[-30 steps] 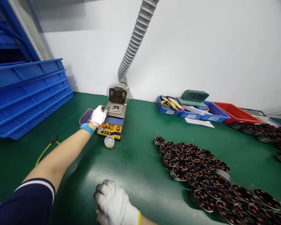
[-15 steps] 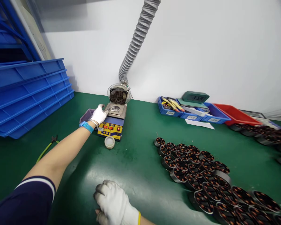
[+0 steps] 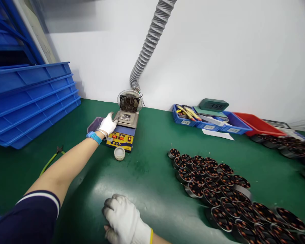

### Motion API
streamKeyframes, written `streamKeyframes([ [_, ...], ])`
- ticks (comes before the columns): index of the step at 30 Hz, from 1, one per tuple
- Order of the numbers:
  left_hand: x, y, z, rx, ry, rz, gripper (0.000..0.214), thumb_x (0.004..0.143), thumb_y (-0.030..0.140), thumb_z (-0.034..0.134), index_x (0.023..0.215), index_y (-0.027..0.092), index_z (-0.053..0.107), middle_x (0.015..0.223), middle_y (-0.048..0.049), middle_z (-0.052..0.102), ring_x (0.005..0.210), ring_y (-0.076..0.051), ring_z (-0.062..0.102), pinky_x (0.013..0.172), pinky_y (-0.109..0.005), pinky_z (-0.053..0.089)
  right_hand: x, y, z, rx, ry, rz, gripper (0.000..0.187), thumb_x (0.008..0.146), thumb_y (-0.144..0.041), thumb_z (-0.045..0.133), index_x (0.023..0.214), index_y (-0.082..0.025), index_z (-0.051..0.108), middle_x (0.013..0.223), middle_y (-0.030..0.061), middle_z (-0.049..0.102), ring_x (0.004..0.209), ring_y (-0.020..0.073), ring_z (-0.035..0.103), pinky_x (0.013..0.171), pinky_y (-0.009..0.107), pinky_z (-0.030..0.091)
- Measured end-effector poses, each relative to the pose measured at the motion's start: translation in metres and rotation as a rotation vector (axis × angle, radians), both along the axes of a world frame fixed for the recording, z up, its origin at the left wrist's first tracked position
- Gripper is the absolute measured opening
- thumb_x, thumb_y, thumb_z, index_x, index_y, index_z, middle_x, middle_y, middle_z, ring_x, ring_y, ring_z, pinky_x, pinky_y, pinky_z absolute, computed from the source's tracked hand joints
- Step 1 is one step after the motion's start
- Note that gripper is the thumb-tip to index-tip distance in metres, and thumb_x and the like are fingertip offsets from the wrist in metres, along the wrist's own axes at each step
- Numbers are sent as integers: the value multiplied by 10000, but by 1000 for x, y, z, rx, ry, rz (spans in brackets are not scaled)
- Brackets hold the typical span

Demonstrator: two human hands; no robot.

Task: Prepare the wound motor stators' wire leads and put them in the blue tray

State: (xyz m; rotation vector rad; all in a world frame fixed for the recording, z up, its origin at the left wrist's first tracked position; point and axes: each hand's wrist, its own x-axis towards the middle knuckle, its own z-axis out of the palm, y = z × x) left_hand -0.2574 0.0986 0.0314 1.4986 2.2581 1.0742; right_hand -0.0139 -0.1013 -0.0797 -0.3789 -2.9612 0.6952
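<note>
My left hand [image 3: 108, 124], in a white glove with darkened fingertips, reaches to the left edge of a solder pot [image 3: 129, 121]. Its thumb and fingers are apart, and no object shows between them. The pot has a metal top with a shiny rectangular bath [image 3: 125, 117] and a yellow front panel with red digits. Nearer me, my right hand [image 3: 124, 218], also gloved, rests low over the green table with its fingers curled. Whatever those fingers may hold is hidden. A small round tin [image 3: 119, 153] sits before the pot.
Rows of round motor stators with copper windings [image 3: 210, 183] cover the right side. A purple bin [image 3: 94, 124] stands left of the pot, with green-handled cutters [image 3: 51, 161] nearer. Behind are a fan with duct [image 3: 152, 37], blue trays [image 3: 210, 125], a red tray [image 3: 259, 124] and stacked crates [image 3: 38, 105].
Both hands keep nearly the same place and pose. The red digits on the pot's panel read differently. The whole view has shifted very slightly.
</note>
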Motion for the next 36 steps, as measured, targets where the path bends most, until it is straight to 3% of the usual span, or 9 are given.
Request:
streamKeyframes([
  [3,5,0,3,6,11,-8,663,889,310,612,1483,85,422,1249,-212,674,1130,-329,665,983,-394,506,1,0,2,-12,8,-6,406,767,-460,681,1071,-195,640,1116,95,655,966,269,586,825,368,505],
  [9,5,-3,1,10,0,14,706,913,348,588,1524,84,352,1058,-163,736,1033,-314,700,919,-380,534,1,-1,1,-4,33,-19,386,779,-463,670,1061,-202,638,1119,90,651,966,259,587,827,351,504],
  [16,0,1,0,5,-12,3,748,877,332,643,1520,65,370,1124,-201,713,1064,-332,686,961,-403,515,0,-3,-3,-11,47,-40,394,774,-466,674,1058,-195,634,1101,94,651,969,268,593,827,370,513],
  [20,3,2,2,34,-38,-34,763,886,344,644,1527,50,352,1087,-176,721,1014,-288,694,976,-376,511,0,-2,1,-23,25,-34,397,775,-461,679,1070,-201,632,1109,92,651,981,269,589,833,371,509],
  [27,-3,-2,-1,34,-37,-8,795,874,367,659,1538,71,338,986,-149,731,926,-291,702,885,-373,539,1,-2,0,-33,48,-31,377,793,-457,662,1069,-204,621,1115,90,637,981,255,572,848,353,485],
  [36,-1,1,2,56,-50,-42,784,886,391,653,1530,60,352,1102,-173,711,1048,-294,678,981,-379,506,1,-1,-1,-35,31,-21,387,794,-466,659,1075,-203,617,1111,90,634,965,250,567,835,353,486],
])
